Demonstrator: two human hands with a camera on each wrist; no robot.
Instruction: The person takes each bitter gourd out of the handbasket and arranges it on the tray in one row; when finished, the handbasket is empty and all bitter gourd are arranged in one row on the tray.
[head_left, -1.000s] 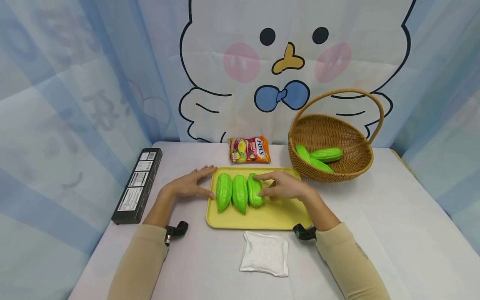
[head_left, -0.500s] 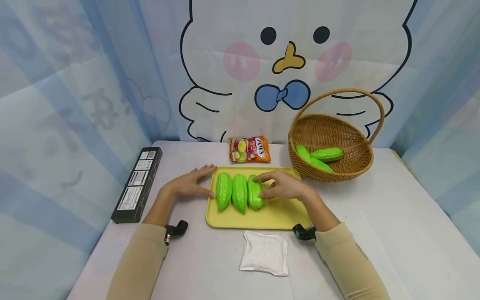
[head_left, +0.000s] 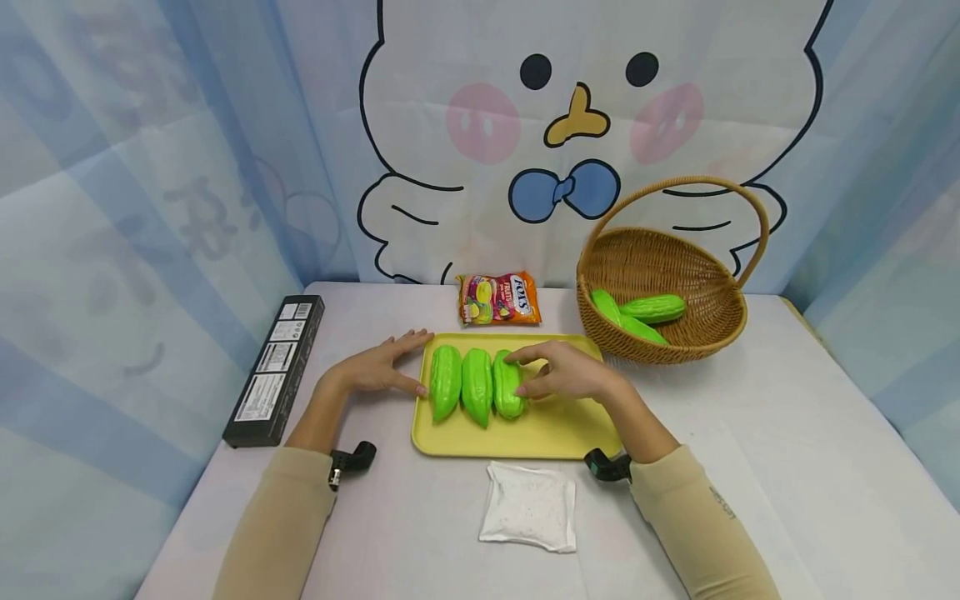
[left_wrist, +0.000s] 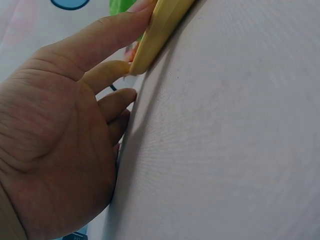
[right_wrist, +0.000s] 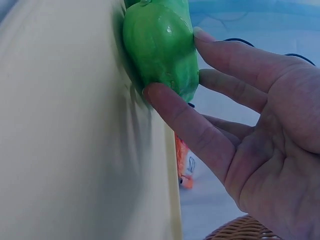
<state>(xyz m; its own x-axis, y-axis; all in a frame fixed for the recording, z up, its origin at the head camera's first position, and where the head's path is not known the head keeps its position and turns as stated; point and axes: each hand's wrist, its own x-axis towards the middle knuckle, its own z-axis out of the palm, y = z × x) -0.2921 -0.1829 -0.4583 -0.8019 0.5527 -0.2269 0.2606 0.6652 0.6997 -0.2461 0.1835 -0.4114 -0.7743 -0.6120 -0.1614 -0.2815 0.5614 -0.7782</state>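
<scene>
Three bright green, ridged bitter melons stand side by side on a yellow tray (head_left: 555,437): left melon (head_left: 446,383), middle melon (head_left: 477,387) and right melon (head_left: 508,392). My right hand (head_left: 566,371) touches the right melon's right side with extended fingertips and thumb. In the right wrist view, that melon's rounded end (right_wrist: 162,45) meets my fingers (right_wrist: 185,125), and the palm is free. At the tray's left edge, my left hand (head_left: 375,369) lies with fingers spread. Its thumb (left_wrist: 115,35) touches the tray rim (left_wrist: 155,40) in the left wrist view.
A wicker basket (head_left: 712,292) with several green melons (head_left: 654,309) stands at the back right. Behind the tray lies an orange candy bag (head_left: 498,300). A white packet (head_left: 528,508) lies in front of it, and a long black box (head_left: 277,371) lies at left.
The three bitter melons have shifted slightly left on the tray, and the right hand's fingers have moved with them. The left hand has stayed at the tray's edge.
</scene>
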